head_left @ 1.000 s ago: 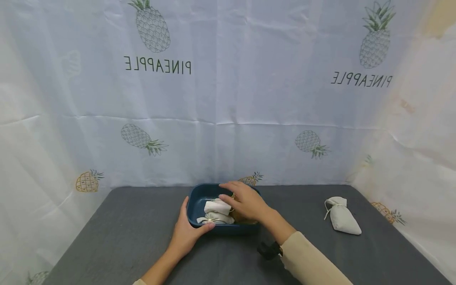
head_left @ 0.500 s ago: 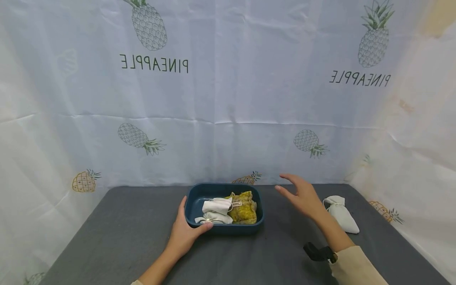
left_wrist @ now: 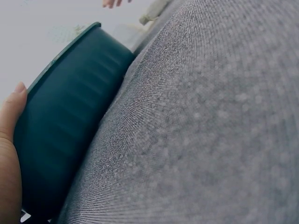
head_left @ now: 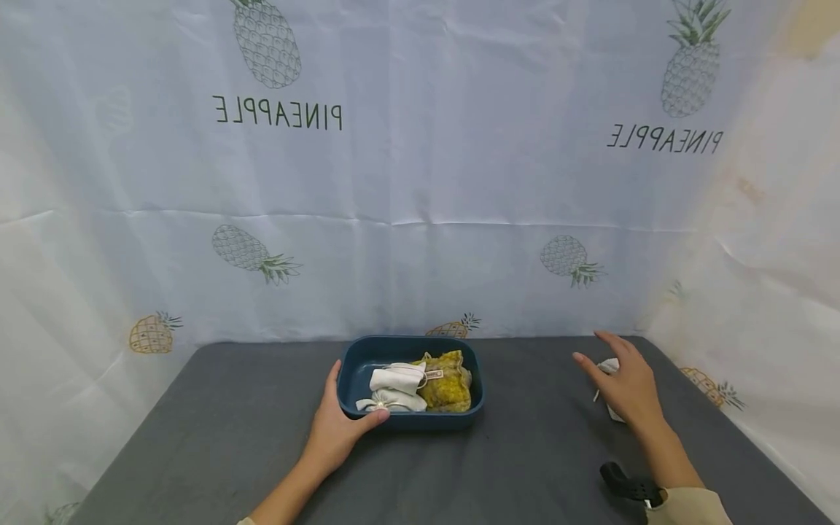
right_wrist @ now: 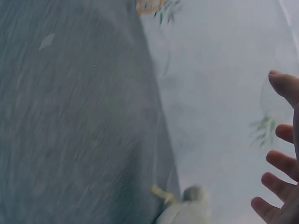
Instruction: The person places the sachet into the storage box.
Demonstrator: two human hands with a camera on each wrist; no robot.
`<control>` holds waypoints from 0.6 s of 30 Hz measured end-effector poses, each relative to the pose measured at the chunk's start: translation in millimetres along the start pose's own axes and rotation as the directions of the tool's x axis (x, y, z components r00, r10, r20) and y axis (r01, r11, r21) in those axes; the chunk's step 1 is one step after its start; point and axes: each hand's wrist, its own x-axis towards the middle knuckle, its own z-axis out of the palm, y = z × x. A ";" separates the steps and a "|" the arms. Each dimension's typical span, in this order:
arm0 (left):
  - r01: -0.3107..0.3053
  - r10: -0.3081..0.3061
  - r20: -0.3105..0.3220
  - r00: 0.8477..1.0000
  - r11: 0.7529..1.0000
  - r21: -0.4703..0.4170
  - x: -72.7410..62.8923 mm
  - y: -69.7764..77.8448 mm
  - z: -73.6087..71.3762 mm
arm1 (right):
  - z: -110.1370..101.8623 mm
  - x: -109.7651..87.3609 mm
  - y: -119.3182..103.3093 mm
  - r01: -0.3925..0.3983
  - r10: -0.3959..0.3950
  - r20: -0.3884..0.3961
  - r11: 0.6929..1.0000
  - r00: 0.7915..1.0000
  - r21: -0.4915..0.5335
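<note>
A dark blue plastic bin (head_left: 426, 421) stands on the table near its far edge. My left hand (head_left: 331, 430) holds its left end, thumb over the front rim and fingers along the side; the left wrist view shows the thumb at the rim. Inside lie two white drawstring pouches (head_left: 397, 378), one on top of the other, beside a yellow patterned pouch (head_left: 449, 394) with a small label. My right hand (head_left: 626, 383) hovers, fingers spread and holding nothing, over a pale drawstring pouch (head_left: 609, 366) that it mostly hides. In the right wrist view, the tied end of this pouch (right_wrist: 184, 214) shows.
A dark grey cloth-covered table (head_left: 525, 459) carries everything. Behind it hangs a white curtain (head_left: 420, 160) printed with pineapples, which also closes in both sides. A black wrist strap (head_left: 630, 485) sits on the right forearm.
My right hand has left the bin and moved right, over the lone pouch, uncovering the yellow pouch. The left hand keeps its hold on the bin.
</note>
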 end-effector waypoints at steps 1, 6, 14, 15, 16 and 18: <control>0.000 0.000 0.000 1.000 1.000 0.004 0.1 -0.4 0.3 | 0.5 -1.3 4.7 -0.009 0.009 0.003 1.000 1.000 -0.017; 0.004 -0.004 0.001 1.000 1.000 -0.002 0.0 -2.4 2.5 | 6.0 -8.6 30.2 -0.033 0.040 0.054 0.993 0.998 -0.113; 0.003 -0.003 -0.009 1.000 1.000 -0.005 0.9 -1.7 1.5 | 18.2 -15.5 65.8 -0.080 0.109 0.154 0.980 0.982 -0.184; 0.004 -0.004 -0.008 1.000 1.000 -0.004 0.9 -1.5 1.2 | 19.2 -16.3 68.2 -0.089 0.122 0.166 0.977 0.979 -0.194; 0.005 -0.005 -0.006 1.000 1.000 -0.002 0.9 -1.5 0.8 | 20.2 -17.2 69.9 -0.097 0.133 0.174 0.975 0.976 -0.201; 0.009 -0.009 -0.004 1.000 1.000 -0.009 1.1 -1.4 0.4 | 21.3 -18.5 72.2 -0.114 0.158 0.189 0.968 0.969 -0.224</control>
